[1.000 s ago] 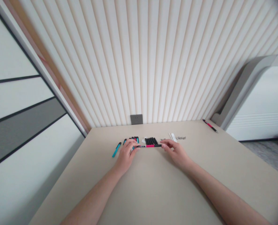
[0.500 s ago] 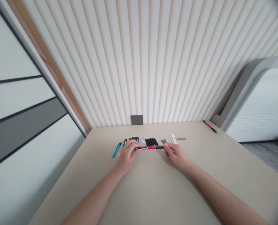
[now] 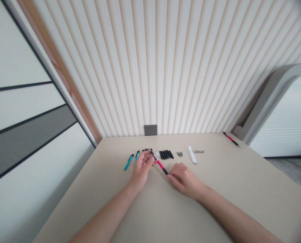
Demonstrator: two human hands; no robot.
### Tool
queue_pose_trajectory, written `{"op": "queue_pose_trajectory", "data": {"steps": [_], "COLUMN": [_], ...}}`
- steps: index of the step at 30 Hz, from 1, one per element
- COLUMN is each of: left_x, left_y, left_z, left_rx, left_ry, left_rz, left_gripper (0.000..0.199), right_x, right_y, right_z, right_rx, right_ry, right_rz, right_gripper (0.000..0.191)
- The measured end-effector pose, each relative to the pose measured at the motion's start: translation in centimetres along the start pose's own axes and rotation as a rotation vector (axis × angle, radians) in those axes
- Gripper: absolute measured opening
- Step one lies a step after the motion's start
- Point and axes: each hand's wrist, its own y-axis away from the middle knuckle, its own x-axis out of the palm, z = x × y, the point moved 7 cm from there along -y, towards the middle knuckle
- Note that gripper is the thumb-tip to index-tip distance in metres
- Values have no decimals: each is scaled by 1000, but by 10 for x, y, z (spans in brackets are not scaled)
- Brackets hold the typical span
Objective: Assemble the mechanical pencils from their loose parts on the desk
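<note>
A red and black pen (image 3: 160, 165) slants between my hands above the table. My left hand (image 3: 141, 167) pinches its upper end, the one with the clip. At the lower black end, the fingertips of my right hand (image 3: 184, 180) are closed on it. Just beyond lie several black grips (image 3: 166, 154) in a row, with small grey parts (image 3: 179, 154) to their right. Thin white sticks (image 3: 191, 155) lie further right, beside small metal pieces (image 3: 199, 152). A blue pen barrel (image 3: 128, 162) rests left of my left hand; more barrels are partly hidden behind its fingers.
Another red and black pen (image 3: 231, 139) lies at the table's back right. The beige table (image 3: 150, 209) meets a ribbed wall with a dark socket (image 3: 150, 130). A white cabinet stands left, a pale padded panel right.
The pen has turned from level to slanted, its black end now lower and nearer me. My right hand has moved down and left with that end, uncovering the white sticks.
</note>
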Motion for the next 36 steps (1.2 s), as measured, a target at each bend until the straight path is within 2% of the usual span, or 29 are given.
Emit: {"op": "queue_pose_trajectory", "data": {"steps": [5,11,15,19,24,30,36], "left_x": [15,21,20,24,29,30,33], "left_y": [9,14,14,15,18,19,21], "left_z": [3,-6,-7,-2,3,0,-2], "left_rx": [-34,19,6,-26,-91,-135,-154], "left_ry": [9,-89,-159,-158,-98,-99,-88], "left_rz": [96,125,163,251,331,335,361], "left_gripper": [56,75,71,62,58,63,55], "right_x": [3,2,-10,-17,-14,-14,-12], "right_y": [2,2,1,2,3,3,2], "right_z": [7,17,12,3,1,3,4], "right_rx": [44,-14,13,33,22,18,0], "right_ry": [23,19,-23,-55,-70,-75,-57], "right_rz": [-34,3,-80,-169,-159,-151,-117], "right_gripper": [31,28,23,24,22,24,27]}}
